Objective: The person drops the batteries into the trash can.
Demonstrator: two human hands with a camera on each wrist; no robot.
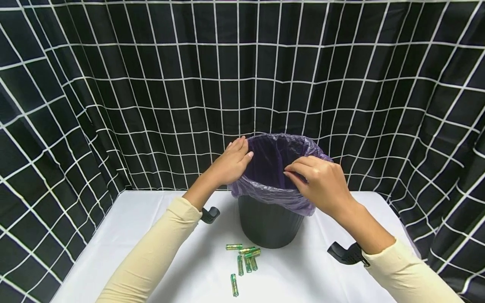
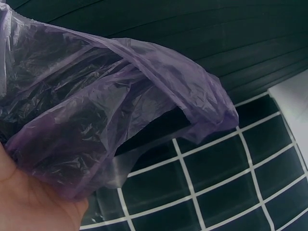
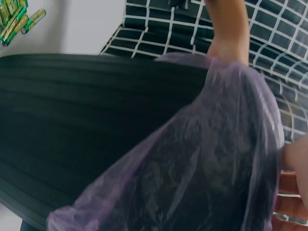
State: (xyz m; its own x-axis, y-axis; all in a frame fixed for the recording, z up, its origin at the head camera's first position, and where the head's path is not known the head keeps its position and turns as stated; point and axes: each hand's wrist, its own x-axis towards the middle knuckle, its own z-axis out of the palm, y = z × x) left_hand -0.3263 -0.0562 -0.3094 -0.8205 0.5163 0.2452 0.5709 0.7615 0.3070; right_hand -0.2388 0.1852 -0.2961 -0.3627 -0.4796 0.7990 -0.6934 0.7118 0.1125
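A translucent purple trash bag (image 1: 265,193) lines a dark ribbed trash bin (image 1: 270,225), its edge folded outward over the rim. At the left of the rim my left hand (image 1: 233,162) rests on the bag, fingers extended. In the left wrist view the palm (image 2: 41,204) touches loose plastic. My right hand (image 1: 322,181) is over the near right rim, with bent fingers and thumb close together above the opening. Whether plastic is pinched between them is unclear. The right wrist view shows only part of those fingers (image 3: 288,209), beside the bag's edge.
Several green-and-gold batteries (image 1: 252,253) lie on the white tabletop (image 1: 182,269) in front of the bin. A black curtain with a white grid (image 1: 227,92) hangs behind and at both sides. Each wrist carries a black bracket (image 1: 346,253).
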